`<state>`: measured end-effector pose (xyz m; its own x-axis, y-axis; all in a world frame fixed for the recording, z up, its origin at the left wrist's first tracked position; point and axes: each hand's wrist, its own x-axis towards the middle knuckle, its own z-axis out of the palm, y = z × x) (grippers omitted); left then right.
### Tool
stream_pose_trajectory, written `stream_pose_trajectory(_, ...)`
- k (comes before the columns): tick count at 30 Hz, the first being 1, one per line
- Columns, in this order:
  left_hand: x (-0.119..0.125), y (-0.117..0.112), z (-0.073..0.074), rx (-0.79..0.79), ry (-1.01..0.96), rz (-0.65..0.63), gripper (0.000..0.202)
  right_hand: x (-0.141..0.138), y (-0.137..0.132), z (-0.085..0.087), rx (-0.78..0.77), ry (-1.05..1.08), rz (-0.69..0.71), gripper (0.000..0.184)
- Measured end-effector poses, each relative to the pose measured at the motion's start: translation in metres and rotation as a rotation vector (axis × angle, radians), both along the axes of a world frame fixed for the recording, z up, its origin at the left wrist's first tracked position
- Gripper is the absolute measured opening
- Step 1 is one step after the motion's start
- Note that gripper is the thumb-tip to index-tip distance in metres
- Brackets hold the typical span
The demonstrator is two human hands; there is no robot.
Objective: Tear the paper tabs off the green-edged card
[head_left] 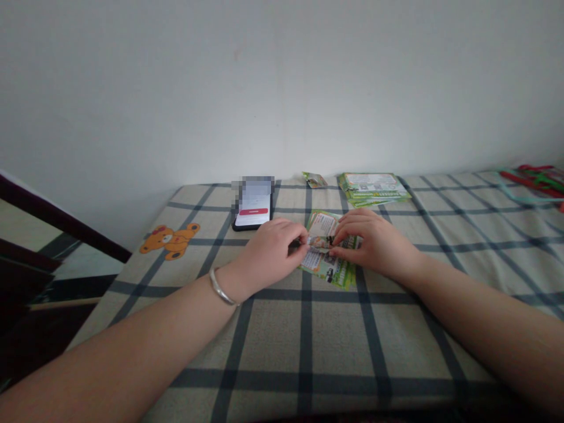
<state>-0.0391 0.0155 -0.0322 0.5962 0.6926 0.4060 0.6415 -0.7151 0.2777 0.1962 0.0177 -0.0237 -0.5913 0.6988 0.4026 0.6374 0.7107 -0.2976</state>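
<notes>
A green and white printed paper sheet (326, 275) lies on the checked tablecloth, creased or pleated across its middle. My left hand (277, 252), with a silver bangle at the wrist, pinches the left end of the raised crease between thumb and fingers. From the other side, my right hand (368, 244) grips the crease with its thumb and fingertips and covers the sheet's right part. Behind the sheet, near the wall, sits a small folded piece of similar paper (314, 180). To its right rests a stack of the same printed sheets (374, 187).
A phone (253, 205) with a lit screen lies left of the sheet. Farther left is a flat orange bear cutout (171, 241). Red and green stringy items (540, 179) lie at the far right. A wall (282, 88) borders the table's back, and dark wooden bars (61, 217) stand left.
</notes>
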Motion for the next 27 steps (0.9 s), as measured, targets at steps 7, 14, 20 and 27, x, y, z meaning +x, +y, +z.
stream_pose_trajectory(7,0.0014,-0.0040,0.0040,0.053,0.107,-0.041,0.008,-0.0029,0.0033,-0.0026,-0.078,0.062,0.005,0.013)
stream_pose_trajectory(14,0.0012,-0.0053,0.0036,0.098,0.089,0.025,0.013,-0.0051,0.0028,-0.0012,-0.119,0.112,0.014,0.013)
stream_pose_trajectory(20,0.0028,-0.0065,0.0018,0.065,0.109,0.091,0.013,-0.0058,0.0046,-0.0037,-0.145,0.023,-0.031,0.019)
stream_pose_trajectory(27,0.0057,-0.0075,0.0009,0.055,0.124,0.135,0.016,-0.0091,0.0040,-0.0084,-0.083,-0.037,-0.083,0.023)
